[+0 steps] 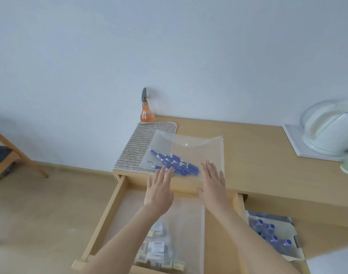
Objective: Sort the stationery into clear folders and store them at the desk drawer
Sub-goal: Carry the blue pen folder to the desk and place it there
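Wooden chair (14,155) far left on the floor, partly out of frame. Desk drawer (101,214) pulled open; inside lies a clear folder (181,224) with small packaged items, labels too blurred to read. On the desk (268,155), a woven mat (137,147) sits at the left end, with an orange spray bottle (146,111) behind it against the wall. A second clear folder (198,149) lies partly over the mat, flap closed, holding a bunch of blue pens (175,165) near its front edge. Left hand (159,188) is flat, fingers straight and slightly spread, fingertips at the folder's front edge over the pens. Right hand (213,182) is flat too, fingers straight and close together, on the folder's front right corner. Neither grips. Right end of desk: white domed appliance (327,129). Under the desk, pack of blue-capped bottles (272,234).
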{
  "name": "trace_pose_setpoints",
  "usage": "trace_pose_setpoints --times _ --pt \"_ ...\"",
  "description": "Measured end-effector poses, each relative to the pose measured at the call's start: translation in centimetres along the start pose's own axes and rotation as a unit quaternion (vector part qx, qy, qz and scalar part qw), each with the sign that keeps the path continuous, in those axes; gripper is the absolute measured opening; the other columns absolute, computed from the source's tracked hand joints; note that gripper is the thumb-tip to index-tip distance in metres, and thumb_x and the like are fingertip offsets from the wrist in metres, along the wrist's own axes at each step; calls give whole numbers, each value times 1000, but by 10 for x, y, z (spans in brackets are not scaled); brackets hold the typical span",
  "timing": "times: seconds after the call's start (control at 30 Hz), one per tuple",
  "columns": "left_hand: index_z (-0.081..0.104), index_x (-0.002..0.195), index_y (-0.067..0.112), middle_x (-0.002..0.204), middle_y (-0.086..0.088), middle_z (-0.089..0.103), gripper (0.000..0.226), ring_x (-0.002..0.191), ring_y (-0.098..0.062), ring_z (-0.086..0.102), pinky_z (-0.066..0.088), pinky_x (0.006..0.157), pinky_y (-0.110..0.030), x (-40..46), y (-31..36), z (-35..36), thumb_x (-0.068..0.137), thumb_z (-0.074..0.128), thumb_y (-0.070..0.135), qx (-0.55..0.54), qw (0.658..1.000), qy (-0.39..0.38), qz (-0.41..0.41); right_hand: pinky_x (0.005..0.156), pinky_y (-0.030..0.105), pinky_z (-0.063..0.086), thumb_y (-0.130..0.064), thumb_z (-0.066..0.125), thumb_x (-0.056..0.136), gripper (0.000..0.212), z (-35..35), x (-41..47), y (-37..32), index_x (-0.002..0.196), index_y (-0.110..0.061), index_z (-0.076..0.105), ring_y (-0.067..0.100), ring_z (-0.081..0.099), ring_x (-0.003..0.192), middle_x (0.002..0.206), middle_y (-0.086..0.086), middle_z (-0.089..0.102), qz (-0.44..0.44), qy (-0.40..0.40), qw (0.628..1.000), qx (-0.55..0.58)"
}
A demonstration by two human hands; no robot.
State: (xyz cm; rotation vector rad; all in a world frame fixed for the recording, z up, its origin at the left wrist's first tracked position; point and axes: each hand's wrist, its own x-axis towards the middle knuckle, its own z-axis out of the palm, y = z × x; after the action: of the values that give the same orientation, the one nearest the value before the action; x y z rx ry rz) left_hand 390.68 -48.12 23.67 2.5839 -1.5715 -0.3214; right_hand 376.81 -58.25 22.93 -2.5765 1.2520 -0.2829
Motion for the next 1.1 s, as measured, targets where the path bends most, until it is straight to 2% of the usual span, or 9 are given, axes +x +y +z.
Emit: trace_pose_setpoints --times 0.33,0.5,0.63,0.77,0.83,0.87,0.93,0.97,1.1 --pt "-20 148 24 154 -8 -27 94 143 -32 -17 -2 115 -49 98 -20 33 91 52 43 137 989 -54 11 116 41 -5 -26 63 87 97 55 78 29 150 -22 -10 20 -14 145 157 1 -17 0 -100 995 8" --pt "-22 146 27 154 -4 -27 100 143 -31 -17 -4 115 -49 120 -29 38 88 56 48 143 986 -79 41 116 41 -5 -49 67 79 109 69 93 36 150 -24 -12 20 -14 145 157 0 -19 -17 -123 992 28" --pt "-31 139 26 155 -3 -26 92 144 -28 -16 -4 115 -48 115 -39 53 94 45 50 149 984 -86 39 116 40 -6 -63 62 75 114 81 89 39 149 -23 -16 20 -15 145 157 1 -19 -20 -146 989 -8" --pt "-30 135 26 156 -3 -22 77 145 -28 -12 -1 115 -47 102 -38 62 100 37 41 159 985 -44 39 116 39 -5 -49 59 85 100 84 75 37 149 -21 -13 19 -11 146 158 1 -14 -19 -145 989 -31" --pt "-16 145 26 159 -5 -8 77 146 -29 1 8 115 -47 93 -40 60 99 45 30 169 984 -23 51 116 37 -4 -33 53 93 85 84 67 36 150 -23 -9 17 -8 146 159 0 -10 -21 -128 991 -27" --pt "5 150 26 158 -7 10 81 143 -31 18 20 113 -48 86 -42 58 91 60 23 172 983 -1 66 116 37 -3 -27 49 96 77 84 61 35 150 -24 -6 16 -6 146 159 0 -6 -20 -119 992 -22" --pt "49 137 23 141 -10 49 87 125 -32 51 44 97 -50 74 -47 58 59 85 8 168 981 34 94 116 36 -1 -22 41 99 66 84 49 31 151 -25 0 16 -2 146 159 -1 -1 -16 -109 994 -7" --pt "57 130 21 132 -10 57 90 116 -33 58 49 91 -51 67 -51 59 47 87 2 167 979 51 101 116 36 0 -22 39 100 63 84 43 29 151 -25 2 16 -1 146 159 -1 0 -16 -112 994 -3" --pt "42 133 22 129 -11 59 102 115 -33 59 48 90 -52 28 -64 62 44 86 -1 153 980 65 109 116 36 1 -24 35 101 60 87 10 14 151 -25 1 15 -2 146 159 -2 -2 -18 -131 991 3"
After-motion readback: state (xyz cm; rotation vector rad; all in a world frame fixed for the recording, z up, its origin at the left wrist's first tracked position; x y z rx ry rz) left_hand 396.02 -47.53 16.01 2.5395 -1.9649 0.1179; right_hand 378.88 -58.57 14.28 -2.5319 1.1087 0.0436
